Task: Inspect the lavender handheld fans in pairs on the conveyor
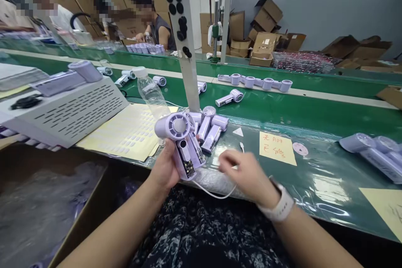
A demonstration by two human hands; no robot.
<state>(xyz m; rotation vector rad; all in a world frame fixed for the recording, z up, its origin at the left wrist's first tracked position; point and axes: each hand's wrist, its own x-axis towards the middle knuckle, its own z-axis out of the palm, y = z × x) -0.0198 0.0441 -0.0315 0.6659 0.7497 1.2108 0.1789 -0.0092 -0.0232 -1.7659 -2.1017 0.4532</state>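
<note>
My left hand (166,166) is wrapped round a lilac handheld fan (180,127), tilted up over the table edge. Its handle is uncovered, so a circuit board (189,168) shows; a second opened handle lies close against it, partly hidden. To the right, my right hand (243,173) hovers over the tabletop, blurred, fingers curled in, with nothing visible in them. A white cable (216,197) loops below the fans and passes behind that hand; a white plug (241,146) lies just beyond it. Several more lilac fans (212,136) lie behind the held one.
A clear plastic bottle (150,92) and yellow label sheets (125,123) stand left, beside a slotted metal box (84,102). A metal post (188,50) rises ahead. Beyond runs a green conveyor (266,111) carrying fans. A handwritten note (276,148) lies right. A co-worker (157,29) sits opposite.
</note>
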